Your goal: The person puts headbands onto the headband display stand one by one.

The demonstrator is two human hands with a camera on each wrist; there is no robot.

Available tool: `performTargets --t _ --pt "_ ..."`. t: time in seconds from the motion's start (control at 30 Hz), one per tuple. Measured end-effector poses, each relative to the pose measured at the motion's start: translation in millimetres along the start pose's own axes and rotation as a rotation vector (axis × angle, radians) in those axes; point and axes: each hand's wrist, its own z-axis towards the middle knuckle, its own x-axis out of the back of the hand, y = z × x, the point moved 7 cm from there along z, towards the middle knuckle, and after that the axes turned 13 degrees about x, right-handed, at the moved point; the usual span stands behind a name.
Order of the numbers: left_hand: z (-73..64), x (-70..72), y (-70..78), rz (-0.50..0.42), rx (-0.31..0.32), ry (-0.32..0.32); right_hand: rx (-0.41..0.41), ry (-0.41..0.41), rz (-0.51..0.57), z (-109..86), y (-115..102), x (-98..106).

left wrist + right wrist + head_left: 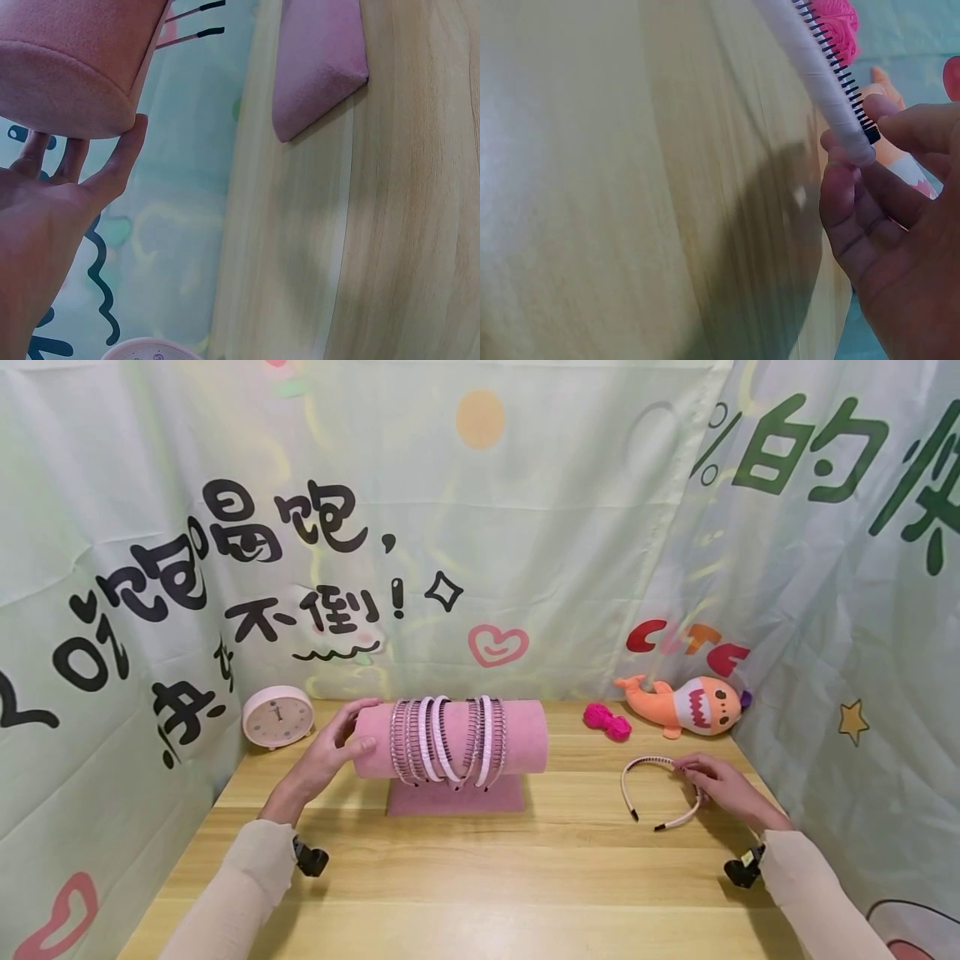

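A pink plush headband stand (527, 739) has a thick horizontal roll on a flat base. Several headbands (424, 739), some white and some with dark comb teeth, hang round its middle. My left hand (330, 756) holds the roll's left end, thumb in front and fingers over the top. In the left wrist view, the fingertips (126, 154) touch the roll's rim. At the right, my right hand (722, 785) pinches a white headband (628, 785) with dark inner teeth by its side. The right wrist view shows thumb and fingers about one section of that headband (817, 82).
A round pink clock (277, 717) stands at the back left of the wooden table (465, 877). Near the back right lie a bright pink yarn skein (607, 722) and an orange plush toy (686, 706). Printed curtains (555, 527) enclose the table's back and sides.
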Motion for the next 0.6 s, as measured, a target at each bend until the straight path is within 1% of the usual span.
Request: performTargets --t 0.13,0.27,0.5,0.6 --pt "0.2 -0.6 -0.1 -0.002 -0.003 -0.001 0.023 0.016 0.022 -2.0 -1.0 1.2" --pt "0.4 -0.1 -0.9 -0.002 -0.003 -0.002 0.008 0.022 0.051 -4.6 -0.5 2.4" --pt "0.6 0.5 -1.2 0.000 -0.003 0.002 0.000 -0.033 0.110 -7.5 1.3 -1.1" --pt "0.3 -0.4 0.0 -0.004 -0.007 -0.003 -0.004 -0.041 0.119 -8.0 1.7 -2.6"
